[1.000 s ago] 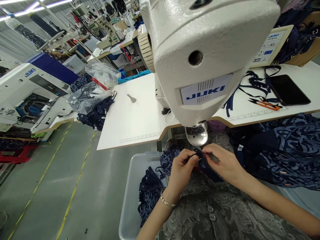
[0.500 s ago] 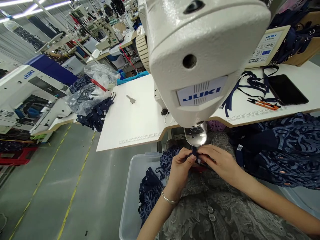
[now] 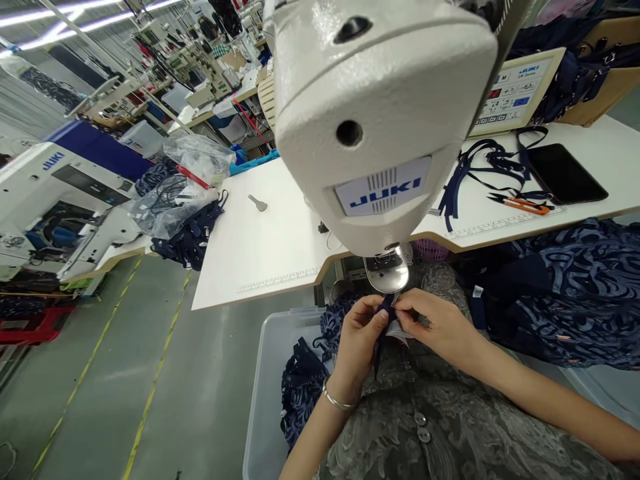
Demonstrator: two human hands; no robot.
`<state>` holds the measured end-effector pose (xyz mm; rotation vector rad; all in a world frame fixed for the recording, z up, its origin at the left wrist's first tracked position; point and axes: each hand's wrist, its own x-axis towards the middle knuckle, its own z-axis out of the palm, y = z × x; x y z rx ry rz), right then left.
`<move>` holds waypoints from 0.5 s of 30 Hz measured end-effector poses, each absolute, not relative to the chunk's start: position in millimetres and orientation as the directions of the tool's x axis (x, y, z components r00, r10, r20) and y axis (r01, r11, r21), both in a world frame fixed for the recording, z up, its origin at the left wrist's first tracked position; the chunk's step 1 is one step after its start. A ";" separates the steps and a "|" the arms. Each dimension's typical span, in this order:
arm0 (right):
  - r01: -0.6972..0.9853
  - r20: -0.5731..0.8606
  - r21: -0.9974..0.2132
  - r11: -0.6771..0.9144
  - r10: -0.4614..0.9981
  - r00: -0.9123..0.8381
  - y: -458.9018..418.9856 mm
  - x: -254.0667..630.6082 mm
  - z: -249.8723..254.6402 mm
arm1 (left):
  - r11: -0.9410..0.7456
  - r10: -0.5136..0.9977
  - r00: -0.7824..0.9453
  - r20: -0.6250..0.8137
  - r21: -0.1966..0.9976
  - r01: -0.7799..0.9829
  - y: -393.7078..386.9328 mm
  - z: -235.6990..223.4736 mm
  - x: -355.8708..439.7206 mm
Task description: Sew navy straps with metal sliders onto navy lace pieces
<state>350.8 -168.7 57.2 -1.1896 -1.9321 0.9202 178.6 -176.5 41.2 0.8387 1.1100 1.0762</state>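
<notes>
1 dark-blue strap (image 3: 387, 304) between left hand (image 3: 361, 327) and right hand (image 3: 431, 320), in the pinch of both.

Left hand (image 3: 364, 327) is covering part of the navy fabric strip (image 3: 389, 301), plastic bin (image 3: 267, 400) gets chopped at the bottom, control panel's (image 3: 520, 93) fine print's too tiny.

Strip (image 3: 387, 303) before machine head (image 3: 390, 113); snips (image 3: 524, 205) on tabletop (image 3: 280, 233), phone (image 3: 567, 173) right; garments (image 3: 303, 387) in bin (image 3: 253, 407), left.

Blue "JUKI" on the sewing-machine head (image 3: 380, 100), control panel (image 3: 517, 93) and left-side machine (image 3: 87, 183)
</notes>
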 end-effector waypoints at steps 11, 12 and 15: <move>0.559 0.411 -0.685 0.467 0.882 -0.232 -167.9 338.7 39.8 | 0.152 0.984 -0.066 -0.163 0.978 -0.145 -177.9 39.5 180.3; 0.559 0.419 -0.684 0.470 0.879 -0.226 -167.8 337.8 38.7 | 0.145 0.985 -0.073 -0.155 0.980 -0.135 -178.2 40.2 180.2; 0.566 0.430 -0.681 0.465 0.879 -0.205 -167.7 335.6 37.1 | 0.145 0.985 -0.084 -0.154 0.984 -0.103 -178.8 42.0 179.3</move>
